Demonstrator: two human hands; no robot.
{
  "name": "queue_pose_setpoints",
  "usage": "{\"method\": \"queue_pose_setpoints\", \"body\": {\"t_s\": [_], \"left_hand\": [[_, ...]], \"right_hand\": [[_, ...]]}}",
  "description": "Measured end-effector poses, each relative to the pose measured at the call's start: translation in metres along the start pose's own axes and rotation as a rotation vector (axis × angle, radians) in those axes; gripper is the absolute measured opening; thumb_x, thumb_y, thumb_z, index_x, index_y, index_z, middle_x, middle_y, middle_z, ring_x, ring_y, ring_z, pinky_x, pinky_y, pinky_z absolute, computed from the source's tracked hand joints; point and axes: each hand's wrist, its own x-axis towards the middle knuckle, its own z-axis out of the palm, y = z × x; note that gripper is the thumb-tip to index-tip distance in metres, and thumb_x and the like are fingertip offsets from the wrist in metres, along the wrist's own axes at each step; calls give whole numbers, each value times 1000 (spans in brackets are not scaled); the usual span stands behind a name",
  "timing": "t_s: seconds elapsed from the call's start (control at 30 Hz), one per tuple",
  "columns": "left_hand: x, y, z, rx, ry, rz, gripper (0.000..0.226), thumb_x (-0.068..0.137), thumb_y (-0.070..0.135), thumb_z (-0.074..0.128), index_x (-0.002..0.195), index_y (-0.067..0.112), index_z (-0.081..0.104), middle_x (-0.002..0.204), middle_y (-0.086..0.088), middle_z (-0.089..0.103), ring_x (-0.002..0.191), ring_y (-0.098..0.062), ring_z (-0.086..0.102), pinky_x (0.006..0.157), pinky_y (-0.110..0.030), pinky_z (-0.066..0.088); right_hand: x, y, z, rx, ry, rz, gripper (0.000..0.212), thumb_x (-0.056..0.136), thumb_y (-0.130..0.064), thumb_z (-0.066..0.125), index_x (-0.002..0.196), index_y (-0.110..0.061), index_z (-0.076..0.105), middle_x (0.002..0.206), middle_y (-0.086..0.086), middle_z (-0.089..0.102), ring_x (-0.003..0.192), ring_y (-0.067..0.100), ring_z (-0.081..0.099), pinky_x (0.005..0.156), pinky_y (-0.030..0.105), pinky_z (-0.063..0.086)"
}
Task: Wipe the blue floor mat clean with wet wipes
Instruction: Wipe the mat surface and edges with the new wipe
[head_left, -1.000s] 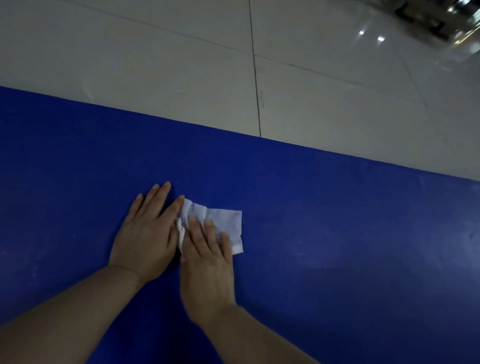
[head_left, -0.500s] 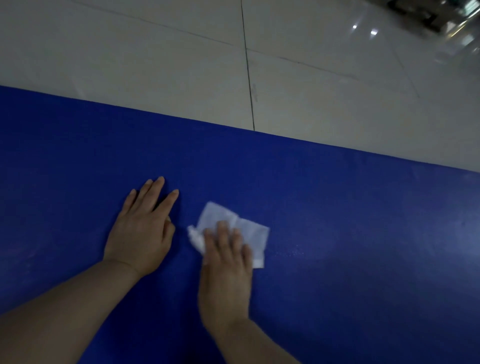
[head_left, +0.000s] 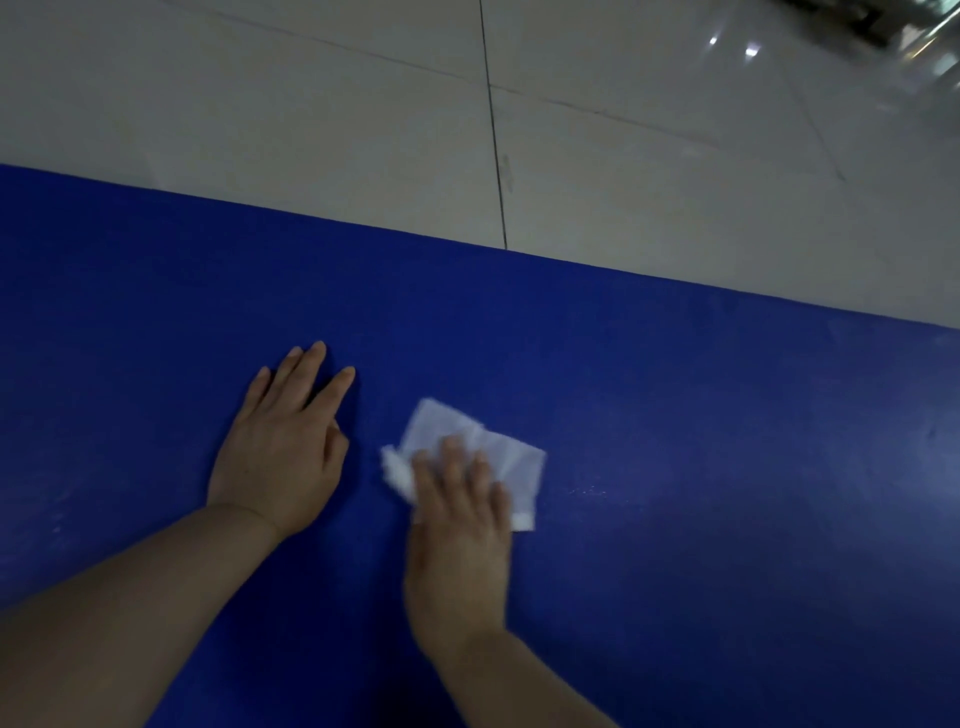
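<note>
I am looking down at a blue mat that fills the lower two thirds of the view. My left hand lies flat on the mat, palm down, fingers straight and slightly spread, holding nothing. Just to its right, with a strip of bare mat between them, my right hand presses a white wipe down onto the mat with straight fingers. The wipe is crumpled and partly unfolded; its corners stick out beyond my fingertips and to both sides. The mat's far edge runs as a straight line from the left, sloping down toward the right, well beyond both hands. Past that edge is pale tiled floor, with a dark grout line meeting the edge. Wide open mat stretches to the right of the wipe, with faint pale smudges near it.
</note>
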Motion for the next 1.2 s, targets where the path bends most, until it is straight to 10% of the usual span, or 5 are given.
{"method": "queue_pose_setpoints", "body": {"t_s": [0.13, 0.3, 0.63, 0.9, 1.2], "left_hand": [[0, -1, -2, -18, 12, 13, 56, 90, 24, 28, 142, 9, 43, 155, -15, 27, 143, -28, 23, 118, -35, 6], [-1, 0, -1, -28, 22, 12, 54, 93, 27, 27, 141, 10, 44, 154, -14, 29, 143, -28, 25, 118, -42, 13], [0, -3, -5, -171, 60, 8, 57, 89, 31, 26, 124, 2, 61, 145, -15, 43, 138, -25, 33, 117, -33, 9], [-78, 2, -11, -156, -21, 152, 53, 94, 48, 32, 116, 14, 66, 140, -8, 47, 133, -22, 41, 114, -51, 21], [-71, 2, -6, -93, -36, 146, 45, 86, 40, 41, 113, 14, 65, 138, -10, 50, 130, -23, 41, 111, -50, 22]], "right_hand": [[24, 4, -1, -33, -30, -195, 62, 78, -12, 61, 137, -22, 45, 147, 3, 43, 133, 26, 43, 106, 47, 36], [93, 76, -32, 33, -50, 526, 51, 99, -13, 32, 148, -23, 24, 159, 2, 13, 143, 26, 16, 113, 51, 19], [18, -1, -8, -50, -236, -291, 53, 94, -26, 23, 146, -31, 29, 158, -7, 19, 146, 21, 13, 114, 44, 5], [16, 74, -39, 27, -94, 304, 54, 99, -12, 32, 148, -34, 25, 158, -9, 13, 145, 16, 9, 118, 45, 10], [-29, 7, -7, -62, -151, -194, 58, 79, -21, 48, 137, -28, 43, 148, -3, 42, 135, 20, 41, 106, 49, 37]]}}
